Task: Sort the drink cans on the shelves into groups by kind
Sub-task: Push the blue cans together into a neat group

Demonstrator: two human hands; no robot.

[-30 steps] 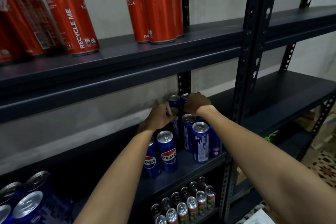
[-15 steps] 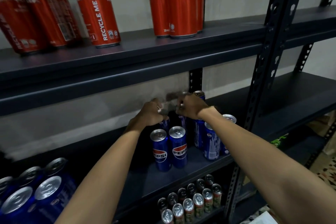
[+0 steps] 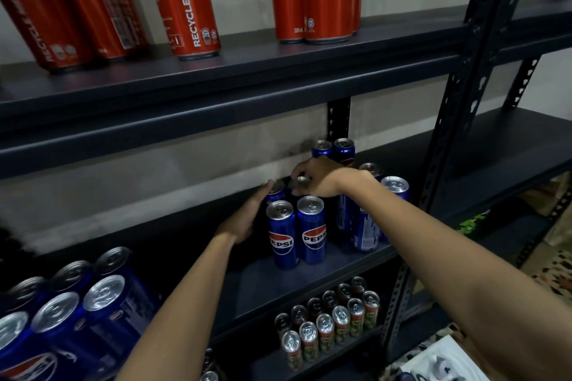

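Reaching into the middle shelf point(image 3: 263, 284), I see both hands among the blue Pepsi cans. My right hand point(image 3: 322, 178) comes in from above with its fingers curled down over the rim of a blue can point(image 3: 299, 182) in the back row; the fingertips pinch its top from the far side and the near side, and the can's body is mostly hidden below the hand. My left hand point(image 3: 247, 213) lies alongside the cluster with its fingers nearly straight and close together, the fingertips touching the top of another back can point(image 3: 275, 189) just left of the one my right hand holds. Whether the left thumb wraps round anything I cannot tell.

Just in front of both sets of fingers stand two upright cans with the logo facing me, the left front can point(image 3: 282, 235) and the right front can point(image 3: 312, 232), touching side by side. Beyond and right of my right wrist more blue cans point(image 3: 365, 226) stand close together, two of them at the back against the wall.

Above the fingers, the upper shelf point(image 3: 278, 77) carries tall red Coca-Cola cans point(image 3: 192, 6). Down to the left of my left forearm is a second group of Pepsi cans point(image 3: 102, 300), and below the fingers the lower shelf holds small green-and-red cans point(image 3: 325, 325) in rows.
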